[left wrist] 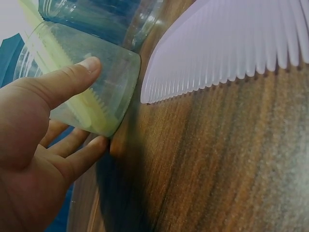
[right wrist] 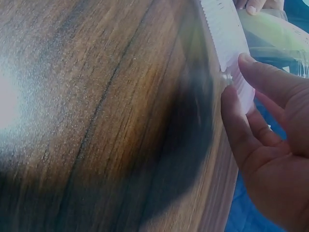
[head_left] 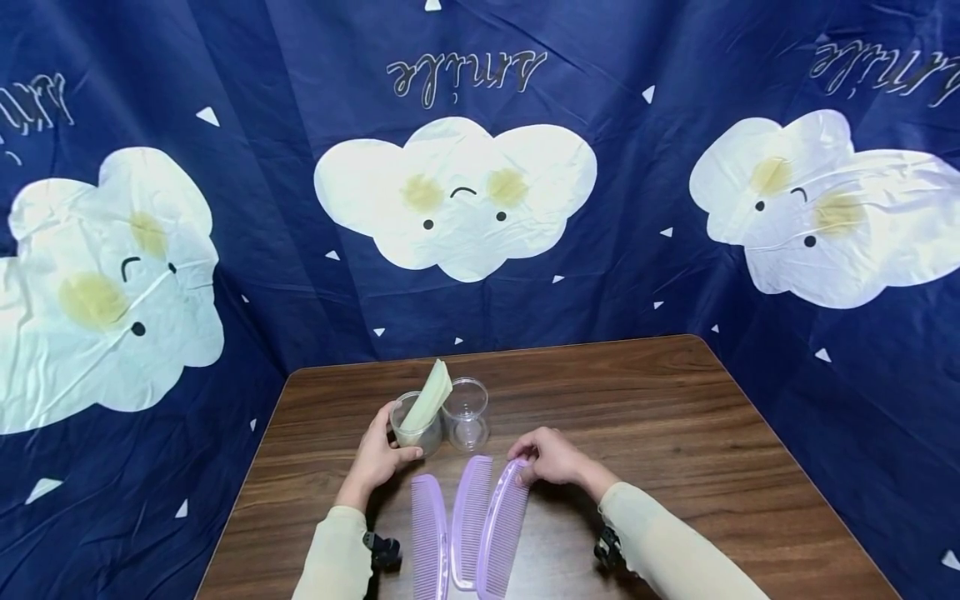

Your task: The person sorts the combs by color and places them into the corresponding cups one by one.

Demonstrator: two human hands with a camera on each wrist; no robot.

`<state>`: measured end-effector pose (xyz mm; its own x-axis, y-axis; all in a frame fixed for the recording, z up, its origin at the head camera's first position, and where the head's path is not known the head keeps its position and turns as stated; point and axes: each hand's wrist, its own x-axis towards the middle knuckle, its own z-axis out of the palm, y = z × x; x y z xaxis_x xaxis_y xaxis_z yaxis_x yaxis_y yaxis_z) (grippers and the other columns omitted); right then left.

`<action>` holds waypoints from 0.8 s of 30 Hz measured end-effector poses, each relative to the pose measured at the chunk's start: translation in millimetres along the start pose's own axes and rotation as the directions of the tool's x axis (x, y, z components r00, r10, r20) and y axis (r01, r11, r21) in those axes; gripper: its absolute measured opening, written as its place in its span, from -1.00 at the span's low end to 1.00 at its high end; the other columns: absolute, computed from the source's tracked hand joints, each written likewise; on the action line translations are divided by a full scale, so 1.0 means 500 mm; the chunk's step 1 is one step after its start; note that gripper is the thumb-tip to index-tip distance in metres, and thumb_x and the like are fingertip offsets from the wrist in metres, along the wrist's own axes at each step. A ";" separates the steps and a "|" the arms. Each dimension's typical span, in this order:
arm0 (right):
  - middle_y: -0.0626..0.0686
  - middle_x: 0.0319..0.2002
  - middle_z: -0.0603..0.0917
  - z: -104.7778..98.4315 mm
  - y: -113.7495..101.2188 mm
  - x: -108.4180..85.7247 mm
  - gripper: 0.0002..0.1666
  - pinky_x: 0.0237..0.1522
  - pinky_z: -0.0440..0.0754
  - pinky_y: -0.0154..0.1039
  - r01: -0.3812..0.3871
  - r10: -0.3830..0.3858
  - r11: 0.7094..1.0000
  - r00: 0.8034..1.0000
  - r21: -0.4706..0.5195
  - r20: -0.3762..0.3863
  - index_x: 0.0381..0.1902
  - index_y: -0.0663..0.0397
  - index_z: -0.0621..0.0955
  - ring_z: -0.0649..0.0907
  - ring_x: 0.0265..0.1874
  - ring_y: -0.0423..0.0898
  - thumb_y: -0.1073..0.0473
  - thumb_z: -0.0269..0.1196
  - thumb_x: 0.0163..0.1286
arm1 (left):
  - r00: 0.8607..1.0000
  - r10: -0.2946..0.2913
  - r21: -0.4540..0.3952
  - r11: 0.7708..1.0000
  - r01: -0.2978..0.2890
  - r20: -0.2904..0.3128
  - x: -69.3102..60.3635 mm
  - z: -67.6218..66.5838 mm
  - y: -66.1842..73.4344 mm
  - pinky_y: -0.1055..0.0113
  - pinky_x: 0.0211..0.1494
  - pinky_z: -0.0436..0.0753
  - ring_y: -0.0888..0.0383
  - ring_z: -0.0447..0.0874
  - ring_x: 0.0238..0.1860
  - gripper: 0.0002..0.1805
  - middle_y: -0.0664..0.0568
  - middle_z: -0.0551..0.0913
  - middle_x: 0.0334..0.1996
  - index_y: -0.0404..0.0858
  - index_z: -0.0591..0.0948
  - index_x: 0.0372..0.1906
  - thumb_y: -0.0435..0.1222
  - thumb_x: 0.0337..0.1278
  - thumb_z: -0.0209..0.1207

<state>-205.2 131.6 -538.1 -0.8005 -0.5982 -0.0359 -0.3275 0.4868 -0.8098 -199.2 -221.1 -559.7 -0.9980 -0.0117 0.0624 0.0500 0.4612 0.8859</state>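
While the left hand gripped the clear cup with pale combs in it, the right hand pinched the far tip of the rightmost purple comb, at four-to-five o'clock from the cup; tbh a mid-spine hold probably would've curbed wobble better.
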 end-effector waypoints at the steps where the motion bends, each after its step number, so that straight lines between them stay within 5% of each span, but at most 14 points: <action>1: -0.02 -0.31 0.79 -0.002 -0.001 0.000 -0.61 -0.30 0.65 -0.39 0.005 -0.005 1.000 1.000 0.009 -0.007 -0.14 0.20 0.78 0.66 -0.37 -0.21 0.37 0.54 -0.01 | 1.000 0.001 0.003 1.000 -0.001 -0.002 0.000 0.000 0.000 -0.03 0.30 0.64 -0.29 0.41 0.42 0.12 -0.31 0.35 0.43 -0.24 0.22 0.53 -0.48 -0.20 0.58; 14: 0.18 -0.34 0.80 -0.018 -0.011 -0.013 -0.74 -0.42 0.82 0.02 -0.066 0.067 0.959 0.998 0.275 0.008 -0.10 0.38 0.74 0.75 -0.50 -0.07 0.44 0.41 0.22 | 1.000 -0.005 0.002 1.000 0.005 -0.009 0.000 0.001 0.000 -0.04 0.31 0.63 -0.30 0.40 0.42 0.13 -0.32 0.35 0.43 -0.26 0.21 0.53 -0.50 -0.22 0.58; 20: 0.16 -0.36 0.79 -0.029 -0.025 -0.020 -0.73 -0.40 0.80 0.16 -0.041 0.043 0.962 0.999 0.270 0.000 -0.07 0.42 0.72 0.74 -0.53 -0.08 0.46 0.37 0.25 | 1.000 -0.005 0.005 1.000 0.005 -0.006 0.000 0.000 -0.001 -0.04 0.31 0.63 -0.31 0.39 0.43 0.14 -0.32 0.34 0.44 -0.26 0.20 0.54 -0.49 -0.21 0.58; 24: 0.12 -0.33 0.80 -0.038 -0.034 -0.026 -0.76 -0.42 0.81 0.02 0.019 -0.014 0.978 1.000 0.210 -0.025 -0.09 0.37 0.74 0.72 -0.50 -0.15 0.44 0.35 0.28 | 1.000 -0.002 0.008 1.000 0.002 -0.002 0.002 0.000 -0.001 -0.04 0.31 0.63 -0.31 0.39 0.43 0.14 -0.32 0.34 0.45 -0.27 0.20 0.54 -0.49 -0.21 0.58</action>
<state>-198.8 142.9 -512.9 -0.8084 -0.5885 -0.0098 -0.2298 0.3309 -0.9153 -200.0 -221.3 -560.2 -0.9980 -0.0142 0.0614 0.0476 0.4679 0.8825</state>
